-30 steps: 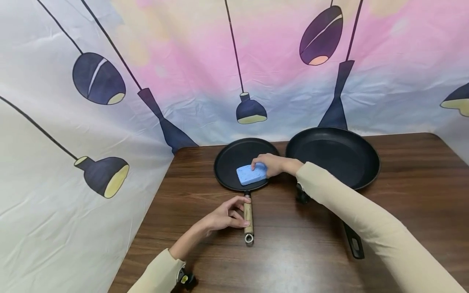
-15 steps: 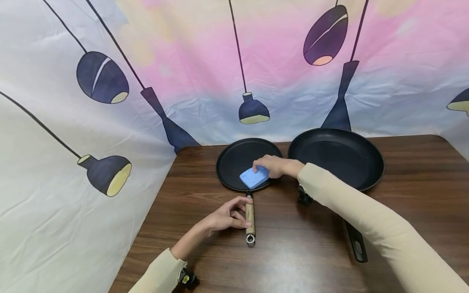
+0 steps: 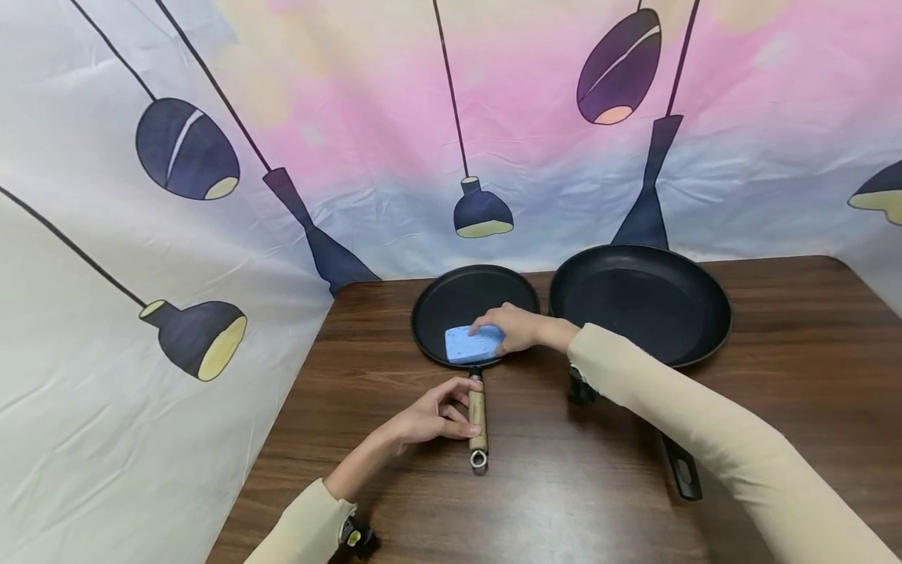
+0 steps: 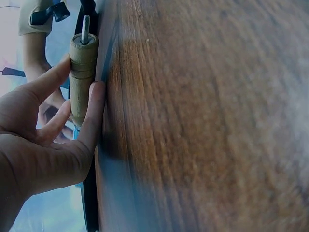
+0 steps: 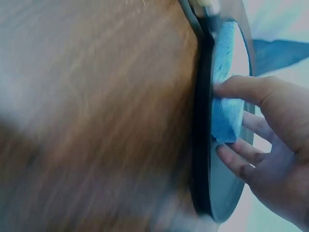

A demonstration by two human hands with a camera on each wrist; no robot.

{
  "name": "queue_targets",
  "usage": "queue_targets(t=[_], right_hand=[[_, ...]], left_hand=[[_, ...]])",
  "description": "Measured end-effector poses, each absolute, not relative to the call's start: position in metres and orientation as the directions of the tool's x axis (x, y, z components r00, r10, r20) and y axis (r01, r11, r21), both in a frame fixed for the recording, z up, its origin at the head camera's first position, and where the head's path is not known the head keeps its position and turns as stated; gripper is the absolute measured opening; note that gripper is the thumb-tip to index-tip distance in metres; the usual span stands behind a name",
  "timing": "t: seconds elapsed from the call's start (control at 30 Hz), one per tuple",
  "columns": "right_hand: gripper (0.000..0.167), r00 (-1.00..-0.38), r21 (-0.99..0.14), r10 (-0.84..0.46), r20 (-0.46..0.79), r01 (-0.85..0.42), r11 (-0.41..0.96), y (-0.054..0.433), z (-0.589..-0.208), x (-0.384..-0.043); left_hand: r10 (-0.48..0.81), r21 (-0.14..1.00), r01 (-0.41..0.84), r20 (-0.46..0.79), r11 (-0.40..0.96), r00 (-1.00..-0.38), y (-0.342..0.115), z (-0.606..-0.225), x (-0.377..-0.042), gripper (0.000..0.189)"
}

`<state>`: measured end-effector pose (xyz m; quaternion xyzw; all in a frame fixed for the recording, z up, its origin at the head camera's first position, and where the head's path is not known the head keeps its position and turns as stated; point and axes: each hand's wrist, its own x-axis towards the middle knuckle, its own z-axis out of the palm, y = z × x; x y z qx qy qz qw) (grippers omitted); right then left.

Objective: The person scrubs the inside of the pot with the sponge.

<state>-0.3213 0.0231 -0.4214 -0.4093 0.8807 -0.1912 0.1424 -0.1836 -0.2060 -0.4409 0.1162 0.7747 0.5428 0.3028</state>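
Note:
A flat round black griddle pan point(image 3: 451, 298) lies near the back of the table, its wooden handle point(image 3: 477, 411) pointing toward me. My left hand point(image 3: 437, 411) grips that handle from the left; in the left wrist view, thumb and fingers point(image 4: 50, 79) sit on either side of the wood. Over the near part of the pan my right hand point(image 3: 517, 327) holds a blue sponge point(image 3: 468, 345) by its right end. The right wrist view shows the sponge point(image 5: 226, 87) against the pan's surface, thumb on its near edge and fingers around the far side.
A larger, deeper black frying pan point(image 3: 634, 298) stands just right of the griddle, its black handle point(image 3: 681, 468) running toward me under my right sleeve point(image 3: 676, 407). Behind the wooden table point(image 3: 564, 486) hangs a cloth printed with lamps point(image 3: 380, 141).
The sponge has shifted left and a little nearer across the front of the pan, turning slightly, with my right hand. My left hand stays on the handle.

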Motion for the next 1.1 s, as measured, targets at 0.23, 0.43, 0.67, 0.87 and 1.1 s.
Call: queue_targets(t=[0.23,0.43,0.67,0.87,1.1], right_hand=[[0.054,-0.659,-0.379,-0.747,-0.084,-0.673,0.636,-0.015,-0.429,-0.336],[0.050,-0.760,-0.231,-0.649,0.036,-0.638,0.735,-0.046,-0.440,-0.357],[0.048,-0.894,-0.170,-0.440,0.086,-0.449,0.877,-0.051,-0.444,-0.371],[0.043,-0.954,-0.097,-0.298,0.031,-0.299,0.949,-0.026,-0.437,-0.373],[0.053,-0.968,-0.047,-0.248,-0.041,-0.246,0.968,0.000,-0.424,-0.366]], left_hand=[[0.509,0.906,-0.169,-0.363,0.388,-0.780,-0.208,-0.442,-0.186,0.062],[0.499,0.900,-0.187,-0.380,0.393,-0.779,-0.209,-0.443,-0.184,0.062],[0.505,0.905,-0.167,-0.363,0.391,-0.783,-0.207,-0.444,-0.184,0.062],[0.514,0.913,-0.149,-0.341,0.379,-0.787,-0.204,-0.446,-0.183,0.062],[0.512,0.914,-0.151,-0.342,0.377,-0.788,-0.207,-0.444,-0.182,0.062]])
